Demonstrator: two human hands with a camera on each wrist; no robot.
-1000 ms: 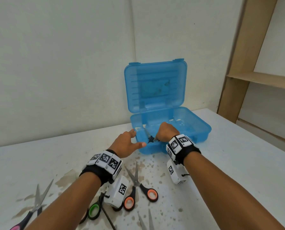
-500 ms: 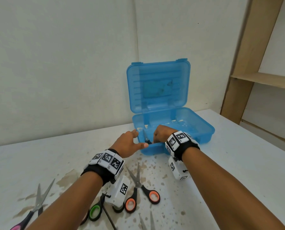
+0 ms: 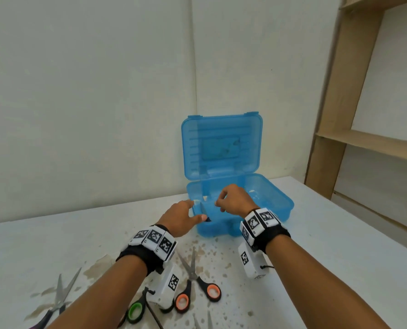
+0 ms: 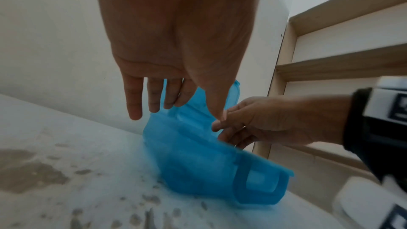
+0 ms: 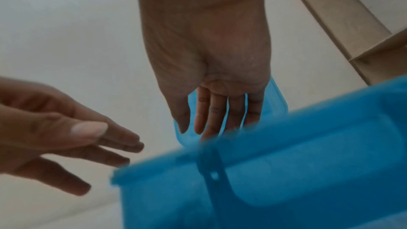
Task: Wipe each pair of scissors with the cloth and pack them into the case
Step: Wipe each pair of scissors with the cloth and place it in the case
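Observation:
The blue plastic case (image 3: 276,205) stands open near the wall, lid upright. Dark-handled scissors (image 3: 204,213) lean in its front left corner, blade up, with no hand on them. My right hand (image 3: 221,203) hovers over the case just right of them; in the right wrist view its fingers (image 5: 215,119) hang straight and hold nothing. My left hand (image 3: 195,210) is at the case's left front corner, fingers (image 4: 154,100) spread and empty. Small white patches show inside the case; I cannot tell whether they are the cloth.
On the stained white table lie orange-handled scissors (image 3: 194,281), green-handled scissors (image 3: 136,312) partly under my left wrist, pink-handled scissors (image 3: 60,295) at the left, and blade tips (image 3: 202,321) at the bottom edge. A wooden shelf frame (image 3: 335,115) stands at the right.
My right hand has let go of the dark-handled scissors and risen to the right; they now lean in the case's corner. My left hand stayed at the case's corner.

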